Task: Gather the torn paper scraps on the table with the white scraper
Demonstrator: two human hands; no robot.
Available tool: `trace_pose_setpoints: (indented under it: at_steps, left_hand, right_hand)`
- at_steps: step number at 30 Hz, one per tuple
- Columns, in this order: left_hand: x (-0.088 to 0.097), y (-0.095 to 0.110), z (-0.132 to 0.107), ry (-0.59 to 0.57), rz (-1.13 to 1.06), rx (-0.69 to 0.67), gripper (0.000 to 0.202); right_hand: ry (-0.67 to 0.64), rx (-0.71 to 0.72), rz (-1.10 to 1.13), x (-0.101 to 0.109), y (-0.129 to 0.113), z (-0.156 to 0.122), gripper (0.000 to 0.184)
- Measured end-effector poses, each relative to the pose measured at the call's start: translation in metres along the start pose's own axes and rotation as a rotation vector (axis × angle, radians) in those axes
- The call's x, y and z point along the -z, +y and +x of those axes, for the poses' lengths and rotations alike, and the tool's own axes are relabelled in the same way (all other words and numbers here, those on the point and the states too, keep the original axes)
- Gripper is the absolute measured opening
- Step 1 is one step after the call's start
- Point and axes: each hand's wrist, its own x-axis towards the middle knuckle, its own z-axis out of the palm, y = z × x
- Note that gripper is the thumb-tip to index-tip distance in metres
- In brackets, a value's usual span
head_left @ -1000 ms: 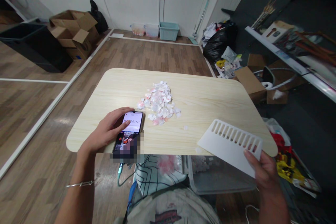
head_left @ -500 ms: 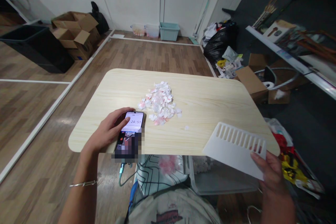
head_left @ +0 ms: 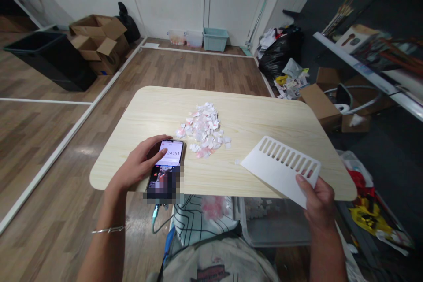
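My left hand [head_left: 142, 161] is closed about the left edge of a smartphone [head_left: 172, 153], its thumb over the lit screen, which shows a timer reading; the phone's lower part is pixelated. My right hand [head_left: 317, 196] grips a white plastic board [head_left: 277, 167] with a row of slots by its right end, thumb on top. The board is tilted over the right front of the pale wooden table [head_left: 264, 112], and its pointed left corner is near a small loose scrap [head_left: 237, 161]. Between the hands, farther back, lies a pile of small white and pinkish paper-like scraps [head_left: 205, 125].
Below the front edge sit a clear plastic tub [head_left: 277, 224] with white bits and a patterned cloth [head_left: 188, 224] bearing a pink bundle [head_left: 214, 207]. A cable [head_left: 154, 216] hangs below the phone. A black bin [head_left: 49, 59] stands left, an open carton [head_left: 320, 99] right.
My right hand has carried the slotted board leftward and slightly up, closer to the small loose scrap. My left hand stays at the phone. The whole view has shifted slightly.
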Motion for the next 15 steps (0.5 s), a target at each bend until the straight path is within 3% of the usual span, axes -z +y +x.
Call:
trace_pose_setpoints:
  at_steps: [6, 15]
  left_hand:
    - [0.000, -0.006, 0.000, 0.001, 0.017, -0.018, 0.069]
    - [0.000, -0.008, 0.001, -0.002, 0.030, -0.038, 0.067]
  right_hand:
    - [0.017, -0.013, 0.005, -0.015, 0.002, 0.000, 0.052]
    - [-0.023, 0.034, -0.052, -0.021, -0.003, -0.001, 0.047]
